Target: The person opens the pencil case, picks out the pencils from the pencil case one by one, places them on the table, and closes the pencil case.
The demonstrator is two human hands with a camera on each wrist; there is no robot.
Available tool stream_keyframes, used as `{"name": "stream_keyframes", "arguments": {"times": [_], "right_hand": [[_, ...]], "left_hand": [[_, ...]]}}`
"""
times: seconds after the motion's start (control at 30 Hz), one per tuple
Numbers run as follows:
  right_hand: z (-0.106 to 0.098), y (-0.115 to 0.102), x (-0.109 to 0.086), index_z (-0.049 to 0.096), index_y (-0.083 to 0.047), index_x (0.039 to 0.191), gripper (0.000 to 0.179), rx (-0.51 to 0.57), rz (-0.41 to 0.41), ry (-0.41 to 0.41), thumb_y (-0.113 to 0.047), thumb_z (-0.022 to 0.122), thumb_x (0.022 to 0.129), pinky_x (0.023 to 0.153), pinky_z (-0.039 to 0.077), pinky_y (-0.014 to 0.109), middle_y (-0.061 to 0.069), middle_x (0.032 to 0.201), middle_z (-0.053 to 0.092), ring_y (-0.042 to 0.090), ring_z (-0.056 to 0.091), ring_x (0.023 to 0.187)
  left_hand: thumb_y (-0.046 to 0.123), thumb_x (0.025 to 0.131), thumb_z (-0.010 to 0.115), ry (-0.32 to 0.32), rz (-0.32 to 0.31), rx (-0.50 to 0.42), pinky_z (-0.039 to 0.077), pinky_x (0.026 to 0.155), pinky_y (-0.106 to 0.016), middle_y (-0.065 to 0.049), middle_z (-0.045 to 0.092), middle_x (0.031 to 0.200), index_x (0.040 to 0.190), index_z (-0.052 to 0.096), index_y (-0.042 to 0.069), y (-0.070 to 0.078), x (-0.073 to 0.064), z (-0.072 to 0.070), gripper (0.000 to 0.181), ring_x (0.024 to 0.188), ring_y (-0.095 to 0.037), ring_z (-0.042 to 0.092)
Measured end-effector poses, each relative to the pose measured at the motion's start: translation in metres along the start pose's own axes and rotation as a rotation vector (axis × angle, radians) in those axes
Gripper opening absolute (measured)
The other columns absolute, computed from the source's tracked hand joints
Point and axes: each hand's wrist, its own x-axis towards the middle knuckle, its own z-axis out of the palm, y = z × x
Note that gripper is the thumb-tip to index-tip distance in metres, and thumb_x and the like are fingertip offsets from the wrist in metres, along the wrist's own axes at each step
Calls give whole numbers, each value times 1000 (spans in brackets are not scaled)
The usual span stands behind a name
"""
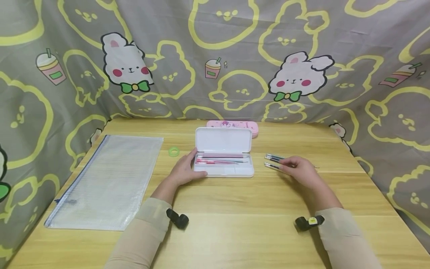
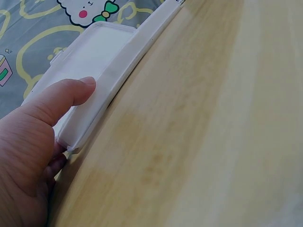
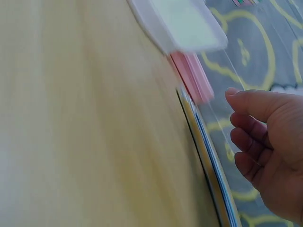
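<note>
Centre frame, the left hand (image 1: 183, 170) grips a white rectangular hinged case (image 1: 223, 140); at right, the right hand (image 1: 301, 171) (loosely curled, empty) hovers by slim clear-and-dark pens (image 1: 273, 166).

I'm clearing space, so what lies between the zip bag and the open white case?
In the head view, a green ring and the left hand lie between the zip bag and white case.

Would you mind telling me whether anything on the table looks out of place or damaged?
Nothing looks spilled or damaged. Only the pens by the right hand seem slightly out of place: they lie loose on the table, outside the open case.
</note>
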Motion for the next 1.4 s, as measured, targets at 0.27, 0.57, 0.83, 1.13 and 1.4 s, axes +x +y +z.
{"name": "stream_keyframes", "arguments": {"times": [0.27, 0.57, 0.83, 1.13, 1.4], "right_hand": [[31, -39, 34, 70, -3, 116, 30, 22, -87, -43, -20, 68, 92, 81, 50, 30, 16, 109, 70, 21, 61, 96], [60, -69, 59, 74, -7, 109, 23, 10, -106, -121, -18, 70, 89, 68, 46, 26, 11, 98, 69, 19, 57, 86], [75, -79, 74, 74, -6, 109, 23, -68, -135, -200, -15, 72, 88, 99, 47, 44, 13, 111, 71, 27, 61, 108], [77, -92, 79, 73, -8, 112, 24, -190, -97, -279, -11, 69, 88, 107, 44, 47, 10, 114, 73, 29, 62, 115], [80, -95, 82, 75, -11, 108, 21, -307, -116, -286, -10, 68, 89, 106, 45, 46, 8, 112, 73, 29, 62, 113]], "left_hand": [[46, 71, 82, -2, -16, -7, 25, 120, -52, -20, 30, 159, 158, 17, 13, -1, 2, 1, 114, 146, -39, 29], [45, 71, 82, 3, 3, -15, 25, 120, -51, -20, 31, 158, 158, 18, 12, -1, 1, 1, 113, 146, -38, 30], [46, 70, 82, 2, 5, -18, 26, 120, -51, -19, 32, 158, 158, 17, 12, 0, 1, 0, 114, 146, -37, 31], [46, 70, 82, 5, 12, -12, 26, 120, -50, -19, 32, 158, 158, 17, 11, 0, 2, 0, 114, 146, -36, 32], [46, 70, 82, 5, 13, -6, 26, 120, -51, -20, 33, 157, 158, 18, 11, 1, 1, 0, 114, 145, -37, 32]]}}
